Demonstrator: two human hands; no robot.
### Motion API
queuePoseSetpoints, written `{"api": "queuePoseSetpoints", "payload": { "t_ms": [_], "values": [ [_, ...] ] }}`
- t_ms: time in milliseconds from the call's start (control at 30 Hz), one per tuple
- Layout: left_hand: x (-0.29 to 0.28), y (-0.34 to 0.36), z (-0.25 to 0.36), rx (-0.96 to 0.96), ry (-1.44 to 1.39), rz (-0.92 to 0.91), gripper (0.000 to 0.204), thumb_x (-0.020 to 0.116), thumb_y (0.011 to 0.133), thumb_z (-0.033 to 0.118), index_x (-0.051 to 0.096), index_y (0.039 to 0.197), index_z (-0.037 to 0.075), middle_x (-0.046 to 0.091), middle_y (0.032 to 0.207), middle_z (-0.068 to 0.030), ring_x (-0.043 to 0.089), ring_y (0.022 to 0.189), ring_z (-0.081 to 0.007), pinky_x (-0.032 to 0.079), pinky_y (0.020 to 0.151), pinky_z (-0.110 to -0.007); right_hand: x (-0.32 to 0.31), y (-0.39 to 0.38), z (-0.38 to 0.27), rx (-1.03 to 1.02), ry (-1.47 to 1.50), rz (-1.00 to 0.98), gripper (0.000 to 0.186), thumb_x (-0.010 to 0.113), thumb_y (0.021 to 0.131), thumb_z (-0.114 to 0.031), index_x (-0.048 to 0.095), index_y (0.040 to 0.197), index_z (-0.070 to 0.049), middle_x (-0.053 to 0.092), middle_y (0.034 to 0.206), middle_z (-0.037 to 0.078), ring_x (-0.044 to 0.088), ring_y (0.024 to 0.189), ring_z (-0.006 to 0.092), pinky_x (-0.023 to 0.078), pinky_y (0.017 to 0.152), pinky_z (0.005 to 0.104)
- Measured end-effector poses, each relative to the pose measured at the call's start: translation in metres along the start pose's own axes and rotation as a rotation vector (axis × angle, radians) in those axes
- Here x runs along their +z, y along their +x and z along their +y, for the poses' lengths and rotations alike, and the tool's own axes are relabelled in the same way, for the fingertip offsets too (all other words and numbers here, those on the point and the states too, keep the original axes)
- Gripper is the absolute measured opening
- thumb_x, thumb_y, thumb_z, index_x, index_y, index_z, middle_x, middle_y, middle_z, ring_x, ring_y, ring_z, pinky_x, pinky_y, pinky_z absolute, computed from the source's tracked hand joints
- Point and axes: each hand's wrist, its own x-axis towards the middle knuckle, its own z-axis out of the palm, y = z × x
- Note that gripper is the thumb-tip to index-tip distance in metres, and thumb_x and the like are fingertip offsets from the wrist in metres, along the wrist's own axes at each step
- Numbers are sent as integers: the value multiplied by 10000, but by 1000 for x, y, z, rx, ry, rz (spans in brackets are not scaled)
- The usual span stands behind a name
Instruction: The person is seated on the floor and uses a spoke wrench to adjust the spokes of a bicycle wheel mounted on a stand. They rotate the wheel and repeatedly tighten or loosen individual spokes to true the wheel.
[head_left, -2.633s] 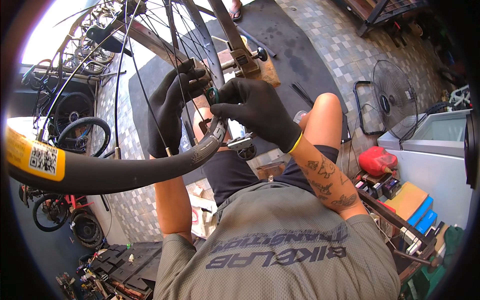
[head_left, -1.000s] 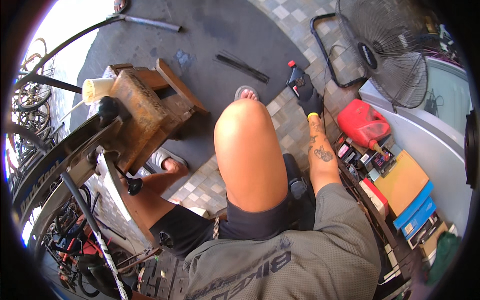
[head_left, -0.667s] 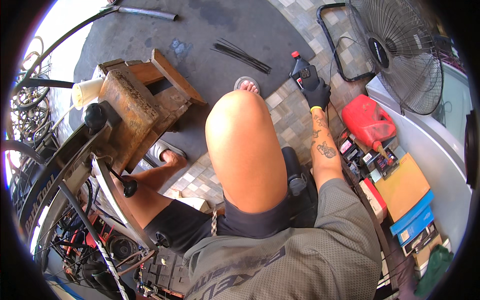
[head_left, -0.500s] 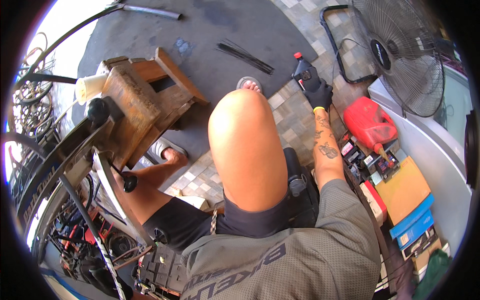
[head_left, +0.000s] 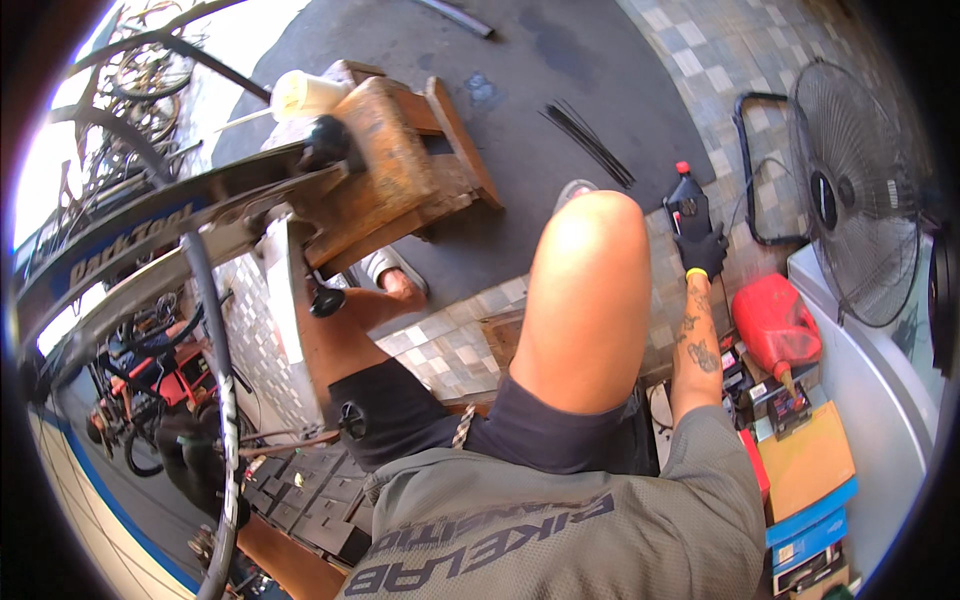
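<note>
My right hand (head_left: pixel 703 250), in a black glove with a yellow cuff, is wrapped round a dark bottle (head_left: pixel 686 190) with a red cap. The bottle is low by the floor, cap pointing away from me. At the lower left, my left hand (head_left: pixel 192 455), also black-gloved, is close to a curved grey bar (head_left: pixel 212 320), which looks like part of a wheel rim. Its fingers are too dark to make out, and I cannot tell whether it touches the bar. A metal wheel stand (head_left: pixel 150 235) reaches across the left side, next to a worn wooden stool (head_left: pixel 375 160).
A cream cup (head_left: pixel 305 95) sits on the stool. Thin black rods (head_left: pixel 588 145) lie on the dark mat (head_left: pixel 520 50). To the right are a floor fan (head_left: pixel 850 195), a red jerrycan (head_left: pixel 775 325), an orange-brown envelope (head_left: pixel 812 460) and blue boxes (head_left: pixel 812 535). Bicycles (head_left: pixel 150 65) stand far left.
My view has swung left, so everything sits further right in the picture. More of my left forearm and glove shows. My right hand still grips the bottle.
</note>
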Motion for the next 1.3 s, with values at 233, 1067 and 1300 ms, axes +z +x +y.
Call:
{"api": "queuePoseSetpoints", "payload": {
  "t_ms": [233, 1067, 1300],
  "values": [
    [14, 4, 3, -20, -131, 35, 204, 725, 896, 95, 531, 841, 64, 490, 815, 7, 463, 766, -99, 399, 725, -264, -86, -30, -57, -318, 828, 252, 853, 874, 842, -396, 507, 1458, 67, 577, 1366, 272, 584, 1261, 408, 524, 1015, 526],
    [-3, 15, -23, 94, 235, 54, 171, 562, 988, 183, 538, 910, 32, 521, 907, -68, 517, 829, -191, 436, 783, -337, 5, 2, -4, -69, 44, 3, 1082, 989, 595, -441, 454, 1508, -217, 583, 1358, 200, 629, 1205, 419, 548, 968, 550],
    [3, 12, -14, 76, 243, 68, 119, 600, 935, 133, 551, 909, 28, 533, 912, -64, 521, 830, -184, 446, 781, -329, -15, 5, -12, -38, 8, -91, 1027, 973, 633, -440, 463, 1504, -251, 586, 1355, 200, 608, 1238, 445, 539, 996, 570]
  ]
}}
